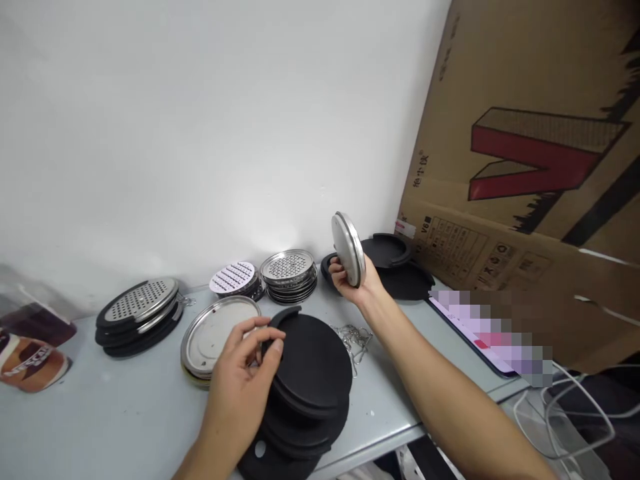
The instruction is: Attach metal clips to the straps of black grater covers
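Note:
My right hand (356, 279) is raised above the table, its fingers closed around a round silver metal disc (346, 250) held on edge; it looks like more than one layer pressed together. Lower down, my left hand (243, 377) has its thumb and fingers curled at the left rim of a black round holder (315, 357). That holder has a raised curved lip and rests on top of other black round pieces (300, 443). Just behind my left hand lies a stack of plain metal discs (220, 327).
Along the wall stand a stack of perforated grater discs (287, 267), a white-topped grater stack (234, 277) and black holders with a grater disc (143, 300). Fine chains (356, 340), a phone (475, 337), a large cardboard box (525, 220) and a Nescafe cup (33, 363) are around.

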The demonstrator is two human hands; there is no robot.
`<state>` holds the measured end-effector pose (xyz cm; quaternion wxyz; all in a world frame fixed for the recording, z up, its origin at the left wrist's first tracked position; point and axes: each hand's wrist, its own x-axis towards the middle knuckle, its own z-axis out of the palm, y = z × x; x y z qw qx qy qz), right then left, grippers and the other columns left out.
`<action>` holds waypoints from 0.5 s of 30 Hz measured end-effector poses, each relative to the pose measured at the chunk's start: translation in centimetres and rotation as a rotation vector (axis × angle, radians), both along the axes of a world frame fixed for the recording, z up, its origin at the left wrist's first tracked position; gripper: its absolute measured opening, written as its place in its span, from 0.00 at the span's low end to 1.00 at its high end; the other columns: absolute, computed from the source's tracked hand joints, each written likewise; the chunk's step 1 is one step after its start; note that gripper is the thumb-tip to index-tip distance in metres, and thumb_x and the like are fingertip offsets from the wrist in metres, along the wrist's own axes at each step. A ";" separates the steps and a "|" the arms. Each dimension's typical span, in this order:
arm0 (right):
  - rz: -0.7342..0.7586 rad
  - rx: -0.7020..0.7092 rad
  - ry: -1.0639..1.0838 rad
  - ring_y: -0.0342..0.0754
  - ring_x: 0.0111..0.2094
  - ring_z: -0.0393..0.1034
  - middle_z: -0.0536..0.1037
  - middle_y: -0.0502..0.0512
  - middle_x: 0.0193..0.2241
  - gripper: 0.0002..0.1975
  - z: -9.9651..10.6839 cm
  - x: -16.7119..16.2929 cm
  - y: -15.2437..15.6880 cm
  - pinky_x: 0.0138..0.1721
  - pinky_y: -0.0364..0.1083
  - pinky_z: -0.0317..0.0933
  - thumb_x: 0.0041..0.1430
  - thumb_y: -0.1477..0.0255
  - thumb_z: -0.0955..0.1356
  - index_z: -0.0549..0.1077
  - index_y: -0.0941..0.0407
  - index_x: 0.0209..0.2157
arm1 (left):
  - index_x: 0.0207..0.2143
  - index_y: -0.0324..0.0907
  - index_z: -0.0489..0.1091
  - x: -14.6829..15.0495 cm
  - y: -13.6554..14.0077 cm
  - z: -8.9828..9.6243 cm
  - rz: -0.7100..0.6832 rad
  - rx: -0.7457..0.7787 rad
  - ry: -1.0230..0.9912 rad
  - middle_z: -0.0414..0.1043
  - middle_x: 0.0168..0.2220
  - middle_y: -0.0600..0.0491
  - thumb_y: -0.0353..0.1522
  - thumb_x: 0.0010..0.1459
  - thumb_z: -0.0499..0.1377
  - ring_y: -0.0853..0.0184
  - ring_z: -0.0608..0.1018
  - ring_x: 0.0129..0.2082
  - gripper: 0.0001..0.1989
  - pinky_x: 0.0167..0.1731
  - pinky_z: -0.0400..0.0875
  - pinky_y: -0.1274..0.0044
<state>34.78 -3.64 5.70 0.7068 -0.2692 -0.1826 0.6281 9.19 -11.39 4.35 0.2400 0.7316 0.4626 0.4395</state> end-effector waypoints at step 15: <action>0.319 0.148 0.083 0.39 0.19 0.59 0.67 0.47 0.21 0.09 -2.1 -7.5 -2.4 0.15 0.35 0.54 0.62 0.68 0.62 0.72 0.54 0.41 | 0.64 0.55 0.54 0.5 1.4 4.3 -0.227 0.216 0.285 0.56 0.65 0.48 0.47 0.60 0.58 0.51 0.64 0.62 0.32 0.57 0.67 0.59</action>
